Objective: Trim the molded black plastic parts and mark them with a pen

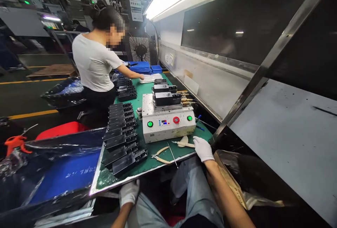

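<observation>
My right hand (203, 149), in a white glove, is at the table's front right edge. Its fingers are closed on the handle end of a beige-handled knife (187, 144), whose tip points left. My left hand (129, 193), also gloved, is low by my left thigh, just below the table edge; its fingers are partly hidden. Beige-handled nippers (163, 159) and a thin metal rod (172, 154) lie left of the knife. Behind these stands a white machine (168, 128) with green and red buttons, bearing black rectangular housings (168, 99).
Several black housings (119, 127) line the green table's (104, 180) left side. Across it, a co-worker (96, 59) reaches toward white material (150, 78). A blue bin (76, 175) lined with black plastic stands left. A slanted metal post (265, 59) rises at right.
</observation>
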### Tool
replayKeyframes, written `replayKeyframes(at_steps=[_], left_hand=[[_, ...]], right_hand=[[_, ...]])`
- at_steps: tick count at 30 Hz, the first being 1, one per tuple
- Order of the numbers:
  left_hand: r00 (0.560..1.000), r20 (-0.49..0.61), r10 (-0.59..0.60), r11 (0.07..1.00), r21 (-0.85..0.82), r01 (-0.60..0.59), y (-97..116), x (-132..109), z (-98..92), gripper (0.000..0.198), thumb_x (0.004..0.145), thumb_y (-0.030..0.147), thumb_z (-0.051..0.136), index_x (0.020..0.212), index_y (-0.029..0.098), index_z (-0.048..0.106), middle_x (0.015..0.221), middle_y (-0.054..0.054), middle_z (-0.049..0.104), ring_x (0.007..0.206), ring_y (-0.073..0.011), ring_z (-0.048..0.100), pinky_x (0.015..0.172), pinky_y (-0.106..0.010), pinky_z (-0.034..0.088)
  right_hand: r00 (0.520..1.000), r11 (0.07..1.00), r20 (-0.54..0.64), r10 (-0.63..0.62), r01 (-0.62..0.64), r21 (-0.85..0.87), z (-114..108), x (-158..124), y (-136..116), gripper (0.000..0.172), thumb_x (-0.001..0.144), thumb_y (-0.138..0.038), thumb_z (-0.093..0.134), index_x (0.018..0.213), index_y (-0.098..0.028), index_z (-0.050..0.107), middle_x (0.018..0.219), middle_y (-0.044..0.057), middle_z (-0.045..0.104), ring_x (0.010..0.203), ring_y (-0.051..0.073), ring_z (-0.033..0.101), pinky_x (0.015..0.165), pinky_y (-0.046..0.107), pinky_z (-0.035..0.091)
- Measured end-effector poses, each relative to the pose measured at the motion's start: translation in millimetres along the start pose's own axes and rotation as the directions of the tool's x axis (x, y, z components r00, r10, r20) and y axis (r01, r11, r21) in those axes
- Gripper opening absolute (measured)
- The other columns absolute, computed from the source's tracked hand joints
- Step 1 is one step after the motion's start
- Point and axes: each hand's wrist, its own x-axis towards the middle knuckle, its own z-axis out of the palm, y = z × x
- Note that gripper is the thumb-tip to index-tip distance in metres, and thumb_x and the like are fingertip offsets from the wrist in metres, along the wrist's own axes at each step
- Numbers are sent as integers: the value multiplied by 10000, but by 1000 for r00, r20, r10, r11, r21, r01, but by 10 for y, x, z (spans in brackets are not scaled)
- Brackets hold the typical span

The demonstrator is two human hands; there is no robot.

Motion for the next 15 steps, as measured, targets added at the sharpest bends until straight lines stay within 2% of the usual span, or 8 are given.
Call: replayKeyframes(at_steps=[3, 6, 9, 13, 15], left_hand=[[1000, 0, 11, 1000, -15, -11, -26, 4, 34, 551, 995, 502, 328, 1283, 191, 679, 1401, -137, 687, 1285, -265, 646, 1095, -423, 467], [1000, 11, 20, 1000, -20, -20, -62, 26, 88, 549, 995, 510, 342, 1249, 181, 700, 1369, -143, 706, 1260, -275, 661, 1094, -447, 471], [999, 15, 32, 999, -31, -31, -99, 78, 147, 553, 1000, 522, 344, 1267, 180, 686, 1378, -145, 699, 1249, -267, 667, 1094, -471, 477], [1000, 16, 26, 999, -47, -25, -126, 143, 202, 569, 999, 536, 338, 1290, 177, 671, 1401, -161, 681, 1253, -278, 666, 1090, -496, 481], [1000, 16, 26, 998, -51, -25, -134, 159, 218, 569, 995, 545, 341, 1292, 189, 672, 1415, -156, 673, 1249, -281, 669, 1089, -494, 485]], right_hand=[[996, 990, 70, -53, 62, -123, 84, 12, -158, 313, 947, -391, 634, 1158, -193, 753, 1211, 156, 731, 1159, 316, 664, 978, 395, 511], [984, 976, 153, -94, 122, -181, 189, -29, -289, 209, 945, -336, 649, 1021, -182, 767, 1071, 145, 736, 1045, 294, 677, 895, 364, 503], [979, 975, 160, -129, 155, -160, 281, -109, -325, 198, 972, -304, 613, 1027, -180, 757, 1075, 131, 726, 1060, 268, 657, 905, 331, 477], [947, 954, 188, -260, 282, -101, 392, -222, -331, 198, 980, -272, 592, 1076, -200, 749, 1106, 106, 724, 1073, 242, 642, 924, 303, 456], [959, 964, 138, -247, 258, -64, 419, -239, -336, 233, 1003, -311, 553, 1022, -203, 758, 1077, 108, 727, 1055, 241, 643, 917, 306, 457]])
